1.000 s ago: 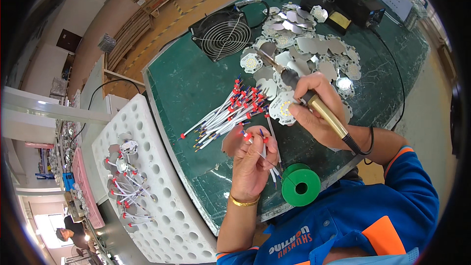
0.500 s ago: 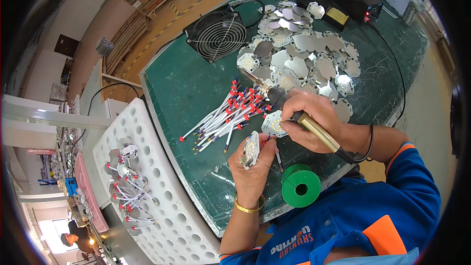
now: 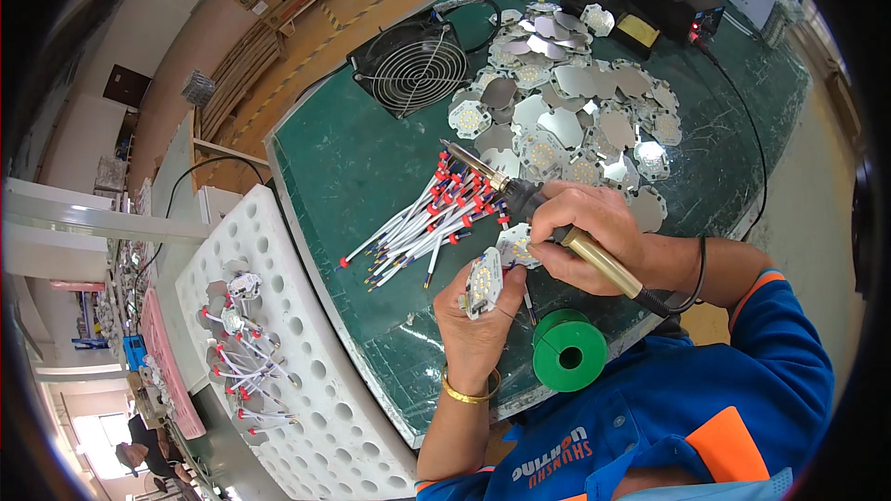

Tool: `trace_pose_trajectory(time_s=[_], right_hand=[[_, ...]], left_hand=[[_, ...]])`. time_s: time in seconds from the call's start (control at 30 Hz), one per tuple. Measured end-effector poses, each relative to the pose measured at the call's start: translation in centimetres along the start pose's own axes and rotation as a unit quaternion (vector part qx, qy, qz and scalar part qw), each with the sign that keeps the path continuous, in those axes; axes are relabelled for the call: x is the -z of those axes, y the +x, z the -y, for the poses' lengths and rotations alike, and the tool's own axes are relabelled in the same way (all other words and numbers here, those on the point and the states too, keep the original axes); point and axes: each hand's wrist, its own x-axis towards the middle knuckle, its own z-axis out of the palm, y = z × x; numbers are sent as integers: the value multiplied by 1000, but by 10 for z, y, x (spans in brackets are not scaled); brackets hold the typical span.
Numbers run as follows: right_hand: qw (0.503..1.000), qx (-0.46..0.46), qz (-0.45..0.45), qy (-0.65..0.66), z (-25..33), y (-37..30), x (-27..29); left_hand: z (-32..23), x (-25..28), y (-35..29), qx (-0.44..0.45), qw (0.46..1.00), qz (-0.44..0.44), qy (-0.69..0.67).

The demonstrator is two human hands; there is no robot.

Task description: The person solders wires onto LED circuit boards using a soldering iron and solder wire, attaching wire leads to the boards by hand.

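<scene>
My left hand (image 3: 475, 329) pinches a round white LED board (image 3: 484, 284), tilted so its face with yellow dots shows. A thin strand near my thumb is too fine to make out clearly. My right hand (image 3: 594, 239) is wrapped round a soldering iron (image 3: 597, 258) with a brass-coloured handle, its tip pointing to the far left, over the end of a bundle of white wires (image 3: 422, 227) with red rings. Between my hands another LED board (image 3: 516, 247) lies on the green mat. A green solder spool (image 3: 548, 369) stands close to my left wrist.
A heap of LED boards (image 3: 571, 83) covers the middle back, beside a black fan (image 3: 408, 70). A black soldering station (image 3: 664, 0) stands at the far right, its cable (image 3: 756, 121) curving along the edge. Left, a white holed foam block (image 3: 329, 408) holds wired boards. Another person (image 3: 144, 450) is in the distance.
The LED board in my left hand has turned to show more of its face. The soldering iron has shifted slightly, its tip moving left and nearer.
</scene>
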Motion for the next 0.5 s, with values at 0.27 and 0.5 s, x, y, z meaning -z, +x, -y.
trace_pose_trajectory(time_s=[0.27,0.5], right_hand=[[1000,-9,-5,-5,-1,-1,0],[1000,2,10,6,4,2,2]], left_hand=[[2,3,1,45,997,3,-57],[1,2,2,46,992,-19,-119]])
